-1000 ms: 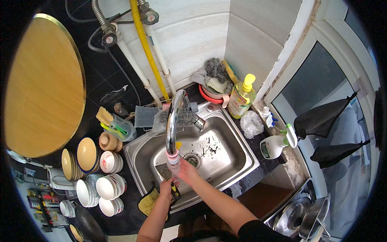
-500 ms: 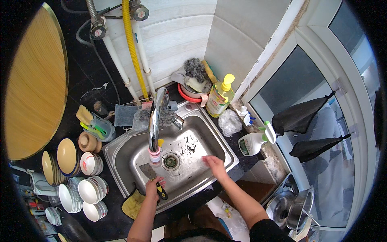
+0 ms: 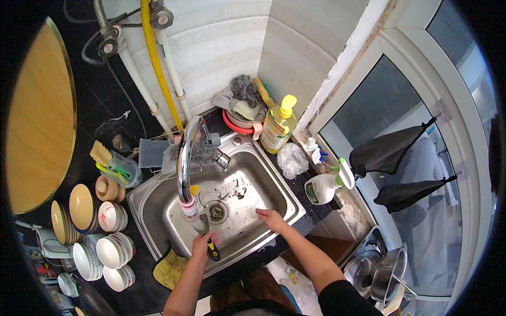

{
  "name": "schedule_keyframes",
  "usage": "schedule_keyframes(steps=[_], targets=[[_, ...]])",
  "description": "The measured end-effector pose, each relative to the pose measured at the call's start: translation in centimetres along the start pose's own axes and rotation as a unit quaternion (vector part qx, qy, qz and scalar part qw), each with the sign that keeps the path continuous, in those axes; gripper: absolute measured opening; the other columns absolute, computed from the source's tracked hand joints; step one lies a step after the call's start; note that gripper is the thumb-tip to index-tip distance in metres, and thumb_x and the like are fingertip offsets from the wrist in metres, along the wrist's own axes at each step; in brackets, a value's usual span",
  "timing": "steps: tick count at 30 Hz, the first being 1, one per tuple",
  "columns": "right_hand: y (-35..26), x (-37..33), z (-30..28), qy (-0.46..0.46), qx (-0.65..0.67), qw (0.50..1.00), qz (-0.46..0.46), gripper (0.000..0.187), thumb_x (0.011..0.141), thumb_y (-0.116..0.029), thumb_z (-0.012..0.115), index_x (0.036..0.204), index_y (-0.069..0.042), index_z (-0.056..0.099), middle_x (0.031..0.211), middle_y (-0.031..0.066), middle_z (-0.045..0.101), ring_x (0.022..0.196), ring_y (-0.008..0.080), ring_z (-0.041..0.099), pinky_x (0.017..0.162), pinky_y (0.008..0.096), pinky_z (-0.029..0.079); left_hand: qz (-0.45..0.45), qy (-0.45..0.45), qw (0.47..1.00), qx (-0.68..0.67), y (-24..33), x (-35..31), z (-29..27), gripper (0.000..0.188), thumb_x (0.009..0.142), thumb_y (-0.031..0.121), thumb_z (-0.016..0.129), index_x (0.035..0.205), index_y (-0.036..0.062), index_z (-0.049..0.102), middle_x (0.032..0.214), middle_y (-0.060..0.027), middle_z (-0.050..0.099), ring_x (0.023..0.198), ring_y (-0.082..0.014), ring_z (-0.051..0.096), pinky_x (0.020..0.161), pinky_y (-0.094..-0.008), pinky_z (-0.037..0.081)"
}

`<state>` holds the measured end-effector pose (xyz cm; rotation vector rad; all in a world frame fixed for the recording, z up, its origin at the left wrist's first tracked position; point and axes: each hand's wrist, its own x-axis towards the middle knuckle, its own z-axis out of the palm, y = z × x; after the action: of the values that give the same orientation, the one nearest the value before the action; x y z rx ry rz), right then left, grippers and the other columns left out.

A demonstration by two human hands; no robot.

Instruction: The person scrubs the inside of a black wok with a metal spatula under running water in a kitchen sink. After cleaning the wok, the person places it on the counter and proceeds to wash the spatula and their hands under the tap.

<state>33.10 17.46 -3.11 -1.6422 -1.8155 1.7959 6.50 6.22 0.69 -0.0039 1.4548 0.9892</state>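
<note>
In my left hand [image 3: 201, 245], near the sink's front left, is a scraper with a black and yellow handle [image 3: 212, 249]. My fingers are closed round it, and its flat grey blade [image 3: 201, 223] points into the basin just below the tap. My right hand [image 3: 270, 219] hovers over the right side of the steel sink [image 3: 258, 187], fingers stretched loosely and holding nothing. Dark scraps [image 3: 240, 188] lie on the basin floor behind the drain [image 3: 216, 211]. A curved chrome tap [image 3: 184, 163] with a pinkish nozzle hangs over the basin.
Stacked bowls [image 3: 110, 253] and a yellow cloth [image 3: 169, 267] sit left of the sink. Behind it are a red basin [image 3: 238, 126] with scrubbers and a yellow-topped soap bottle [image 3: 278, 126]. A white spray bottle [image 3: 321, 188] and crumpled plastic bag [image 3: 292, 160] stand on the right.
The scraper's blade has turned and now reaches toward the drain. My right hand's fingers are drawn closer together. The whole view has shifted slightly.
</note>
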Motion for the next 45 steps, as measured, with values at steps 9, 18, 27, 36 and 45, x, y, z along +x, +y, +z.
schedule_keyframes(steps=[9, 18, 27, 36, 45], targets=[[0.2, -1.7, -4.6, 0.259, 0.526, 0.808, -0.056, 0.039, 0.086, -0.015, 0.046, 0.123, -0.004, 0.041, 0.115, 0.0064, 0.052, 0.105, 0.0163, 0.050, 0.089, 0.0290, 0.039, 0.040, -0.015, 0.998, 0.042, 0.7, -0.3, -0.2, 0.025, 0.083, 0.019, 0.054, 0.096, -0.0018, 0.047, 0.088, -0.0113, 0.061, 0.072, -0.0225, 0.060, 0.063, -0.0319, 0.048], [-5.6, 0.8, 5.6, -0.066, 0.315, 0.947, 0.022, 0.038, 0.086, -0.019, 0.050, 0.121, -0.007, 0.045, 0.118, 0.0048, 0.052, 0.107, 0.0151, 0.050, 0.088, 0.0283, 0.039, 0.036, -0.032, 0.998, 0.048, 1.3, -0.2, 0.8, 0.021, 0.086, 0.023, 0.049, 0.088, 0.0016, 0.050, 0.081, -0.0095, 0.059, 0.066, -0.0206, 0.058, 0.059, -0.0314, 0.047], [-9.2, 0.3, 10.2, -0.154, 0.656, 0.739, 0.015, 0.040, 0.090, -0.024, 0.041, 0.120, 0.004, 0.040, 0.116, 0.0135, 0.049, 0.109, 0.0225, 0.046, 0.097, 0.0349, 0.034, 0.087, 0.053, 0.994, 0.035, 1.6, 1.2, -2.8, 0.016, 0.082, 0.014, 0.046, 0.093, 0.0022, 0.043, 0.065, -0.0078, 0.054, 0.053, -0.0176, 0.051, 0.050, -0.0285, 0.042], [-14.6, 3.1, 15.1, -0.297, 0.739, 0.603, 0.051, 0.032, 0.090, -0.021, 0.041, 0.112, 0.002, 0.045, 0.114, 0.0162, 0.048, 0.102, 0.0253, 0.051, 0.090, 0.0421, 0.042, 0.074, 0.073, 0.994, 0.030, 2.2, 0.2, -3.2, 0.026, 0.083, 0.014, 0.047, 0.105, 0.0010, 0.041, 0.066, -0.0064, 0.054, 0.053, -0.0167, 0.051, 0.048, -0.0278, 0.041], [-11.1, 2.0, 0.6, 0.044, 0.607, 0.793, -0.032, 0.028, 0.090, -0.021, 0.039, 0.099, 0.000, 0.054, 0.094, 0.0118, 0.059, 0.087, 0.0209, 0.056, 0.081, 0.0322, 0.045, 0.050, 0.055, 0.997, 0.035, 1.7, 0.3, -2.9, 0.014, 0.085, 0.015, 0.046, 0.088, 0.0020, 0.045, 0.072, -0.0105, 0.060, 0.052, -0.0162, 0.050, 0.047, -0.0283, 0.040]])
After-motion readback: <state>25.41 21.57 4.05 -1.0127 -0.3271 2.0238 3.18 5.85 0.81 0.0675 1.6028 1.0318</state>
